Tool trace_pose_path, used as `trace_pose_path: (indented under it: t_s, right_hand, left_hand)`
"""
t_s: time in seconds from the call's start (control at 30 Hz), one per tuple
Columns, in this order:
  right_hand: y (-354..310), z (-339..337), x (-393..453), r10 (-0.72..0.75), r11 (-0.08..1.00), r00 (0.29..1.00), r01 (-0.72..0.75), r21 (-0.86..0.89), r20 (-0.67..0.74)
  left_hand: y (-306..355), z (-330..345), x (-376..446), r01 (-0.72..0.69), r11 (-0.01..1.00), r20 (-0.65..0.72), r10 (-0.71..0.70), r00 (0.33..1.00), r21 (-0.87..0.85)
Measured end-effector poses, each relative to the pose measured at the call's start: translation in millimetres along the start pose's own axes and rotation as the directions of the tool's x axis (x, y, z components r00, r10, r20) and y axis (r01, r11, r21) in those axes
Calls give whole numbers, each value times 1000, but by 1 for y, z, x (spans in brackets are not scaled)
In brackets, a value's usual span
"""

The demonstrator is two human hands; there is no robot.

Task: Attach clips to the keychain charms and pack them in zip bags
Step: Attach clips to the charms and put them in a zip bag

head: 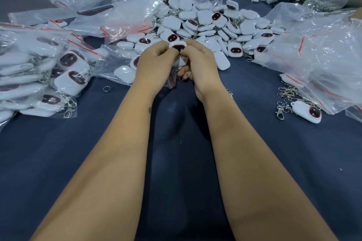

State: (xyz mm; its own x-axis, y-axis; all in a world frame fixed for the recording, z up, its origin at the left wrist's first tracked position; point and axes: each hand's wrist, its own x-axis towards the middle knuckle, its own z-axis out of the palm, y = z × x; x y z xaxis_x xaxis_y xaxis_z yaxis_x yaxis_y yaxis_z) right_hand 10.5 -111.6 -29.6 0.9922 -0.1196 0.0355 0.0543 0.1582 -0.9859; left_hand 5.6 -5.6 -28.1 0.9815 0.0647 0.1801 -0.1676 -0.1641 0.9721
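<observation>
White charm (pixel 178 46) with dark face sits between your hands, above table centre, before big charm pile (pixel 211 23). Your left hand (pixel 154 62) and right hand (pixel 197 60) both pinch it, fingers curled. Packed zip bags (pixel 45 70) lie left, loose clips (pixel 285 98) right, on blue cloth (pixel 176 162).

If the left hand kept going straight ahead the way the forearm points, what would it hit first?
Probably the charm that the left hand and the right hand are both holding. Just beyond that lies the big pile of white charms on the table. Depth is hard to judge from this one view.
</observation>
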Motion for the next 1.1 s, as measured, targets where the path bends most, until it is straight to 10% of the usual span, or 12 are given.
trace_pose_path:
  t_s: [0.37, 0.63, 1.1]
  right_hand:
    - [-1, 2, 0, 21, 999, 999, -22, -24, -34]
    - [-10, -4, -3, -6, 837, 999, -20, 548, 45]
    - [2, 2, -4, -143, 972, 986, 123, -202, -88]
  left_hand:
    - [-1, 1, 2, 88, 995, -20, -89, 996, -53]
    - [-9, 2, 7, -28, 991, -105, 41, 994, 129]
    - [2, 1, 1, -153, 988, -324, 154, 933, 31]
